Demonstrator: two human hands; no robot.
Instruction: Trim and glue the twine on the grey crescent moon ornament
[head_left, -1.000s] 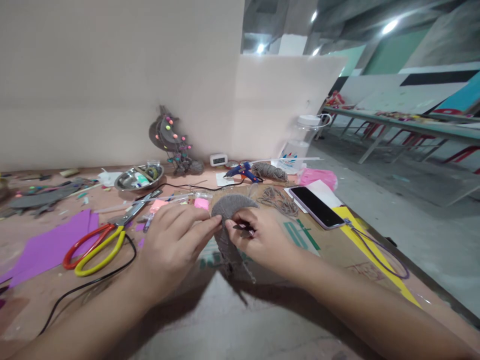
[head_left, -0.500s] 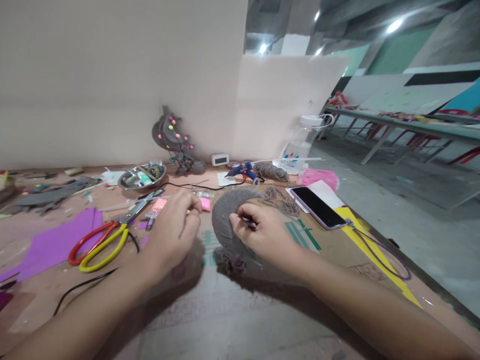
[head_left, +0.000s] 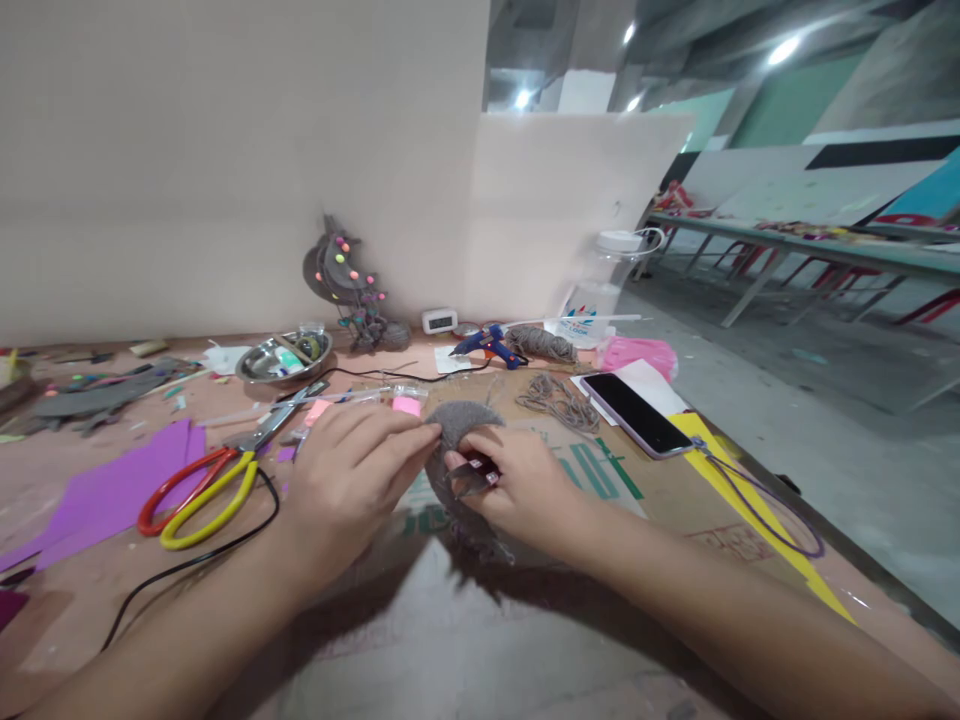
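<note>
A grey yarn-wrapped crescent (head_left: 463, 415) is upright over the cardboard, its lower end carrying small dark trimmings that are hard to make out. My right hand (head_left: 517, 480) grips it by the inner curve, with a small dark piece showing at the fingers. On the opposite side, my left hand (head_left: 360, 475) is closed in a pinch, fingertips against the crescent's left edge. Whatever lies between those fingertips is hidden. Behind the crescent lie a blue glue gun (head_left: 489, 345) and loose grey yarn (head_left: 559, 402).
Scissors (head_left: 206, 490) and purple sheets (head_left: 124, 490) lie left, near a black cord (head_left: 187, 562). A metal bowl (head_left: 285, 362), a decorated crescent (head_left: 341, 275) and a small digital clock (head_left: 439, 321) stand behind. Right are a phone (head_left: 637, 415), a water bottle (head_left: 600, 285) and yellow paper (head_left: 757, 510).
My left hand has moved right to touch the crescent; half a second ago it pinched a tiny yellowish bit apart from it. The crescent has tilted and sunk slightly in my right hand.
</note>
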